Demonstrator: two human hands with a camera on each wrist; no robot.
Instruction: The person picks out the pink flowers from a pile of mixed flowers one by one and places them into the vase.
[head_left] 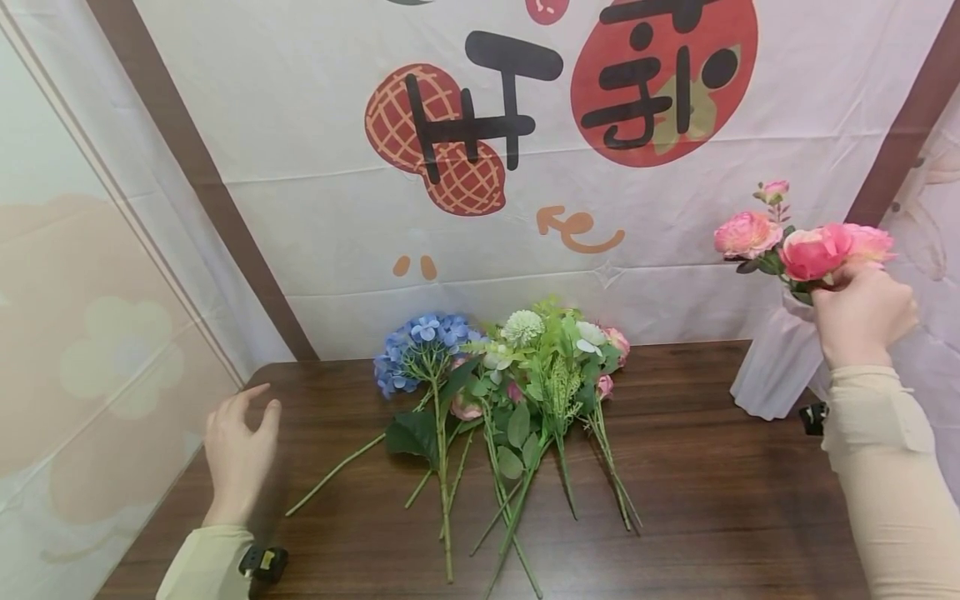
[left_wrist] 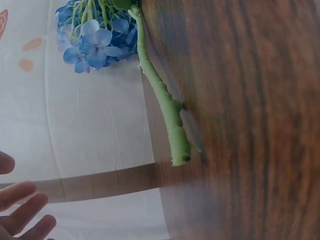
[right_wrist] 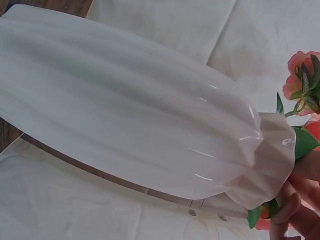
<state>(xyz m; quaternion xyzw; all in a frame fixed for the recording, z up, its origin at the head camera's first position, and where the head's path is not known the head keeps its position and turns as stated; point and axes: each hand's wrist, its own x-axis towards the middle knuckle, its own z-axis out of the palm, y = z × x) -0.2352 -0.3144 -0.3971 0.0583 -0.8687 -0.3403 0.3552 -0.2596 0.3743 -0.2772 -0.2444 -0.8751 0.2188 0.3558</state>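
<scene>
At the right, a ribbed white vase stands on the table with pink flowers at its mouth. My right hand grips the pink flowers just above the rim; in the right wrist view its curled fingers sit against the blooms beside the vase's ruffled neck. The stems inside are hidden. My left hand hovers at the table's left side, fingers spread and holding nothing. Nearest it lies a bare green stem end, with a blue hydrangea beyond.
Mid-table lies a loose bunch of flowers: a pale green pompom bloom, leafy greenery, and several pink blooms, their stems pointing toward me. A printed white cloth hangs behind the dark wooden table. Another curtain hangs at left.
</scene>
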